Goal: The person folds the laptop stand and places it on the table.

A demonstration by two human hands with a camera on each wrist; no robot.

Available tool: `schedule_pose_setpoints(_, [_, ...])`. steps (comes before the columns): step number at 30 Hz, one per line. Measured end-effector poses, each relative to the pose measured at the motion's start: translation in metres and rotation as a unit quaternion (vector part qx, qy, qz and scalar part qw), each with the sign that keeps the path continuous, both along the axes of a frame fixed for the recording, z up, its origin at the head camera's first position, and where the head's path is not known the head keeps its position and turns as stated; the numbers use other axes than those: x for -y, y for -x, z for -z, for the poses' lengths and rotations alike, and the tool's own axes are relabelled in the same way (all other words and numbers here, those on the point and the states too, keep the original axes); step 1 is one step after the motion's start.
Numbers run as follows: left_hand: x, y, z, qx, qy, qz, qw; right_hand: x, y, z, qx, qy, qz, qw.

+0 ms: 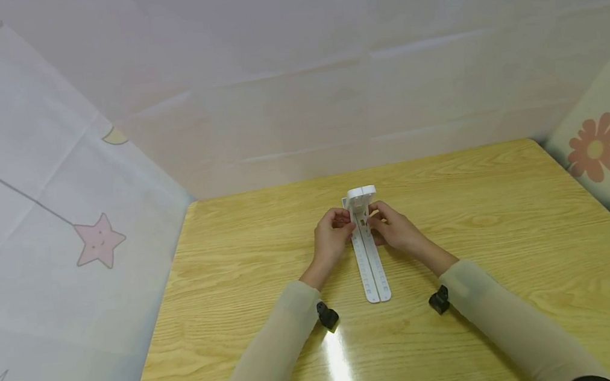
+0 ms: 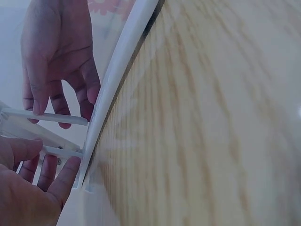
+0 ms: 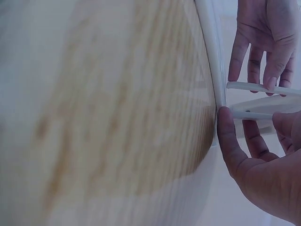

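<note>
A white plastic stand (image 1: 371, 272) lies near the table's middle: a long flat base split lengthwise, with rows of small slots, and an upright part (image 1: 362, 192) rising at its far end. From the left side, my left hand (image 1: 332, 236) pinches one side panel (image 2: 61, 151) of the upright between thumb and fingers. My right hand (image 1: 394, 229) pinches the opposite panel (image 3: 254, 115) from the right. Both wrist views show fingertips low down by the base, the two panels standing apart. The upright's inner face is partly hidden by the fingers.
The wooden table (image 1: 246, 268) reaches back to a pale cloth wall (image 1: 299, 118). More printed cloth stands on the left and right sides. A small black camera (image 1: 327, 317) hangs under the left sleeve, another black camera (image 1: 439, 300) at the right sleeve.
</note>
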State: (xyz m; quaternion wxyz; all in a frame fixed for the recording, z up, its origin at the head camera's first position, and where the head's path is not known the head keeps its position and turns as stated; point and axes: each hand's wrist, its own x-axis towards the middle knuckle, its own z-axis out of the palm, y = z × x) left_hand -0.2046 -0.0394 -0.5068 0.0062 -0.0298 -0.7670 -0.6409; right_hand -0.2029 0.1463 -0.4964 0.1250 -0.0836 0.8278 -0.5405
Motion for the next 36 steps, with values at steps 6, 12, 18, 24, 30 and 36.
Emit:
schedule_pose_setpoints(6, [-0.001, 0.001, 0.000, -0.002, 0.007, -0.015, 0.9999, 0.001, 0.001, 0.000, -0.005, -0.006, 0.004, 1.0000])
schedule_pose_setpoints(12, [-0.001, 0.003, -0.001, -0.003, 0.013, -0.025, 0.9996, 0.001, 0.003, -0.002, -0.005, -0.004, 0.014, 0.9999])
schedule_pose_setpoints(18, [0.002, 0.006, -0.002, -0.006, 0.031, -0.017, 0.9993, 0.001, 0.008, -0.001, -0.028, -0.020, 0.015, 0.9993])
schedule_pose_setpoints(24, [0.008, 0.009, -0.003, -0.015, 0.059, 0.007, 0.9981, 0.001, 0.012, 0.001, -0.037, -0.043, 0.022, 0.9982])
schedule_pose_setpoints(30, [0.013, 0.014, -0.003, -0.038, 0.085, 0.032, 0.9952, -0.002, 0.016, 0.000, -0.045, -0.068, 0.018, 0.9965])
schedule_pose_setpoints(36, [0.018, 0.020, -0.003, -0.046, 0.082, 0.063, 0.9936, -0.006, 0.021, -0.006, -0.063, -0.066, 0.000, 0.9958])
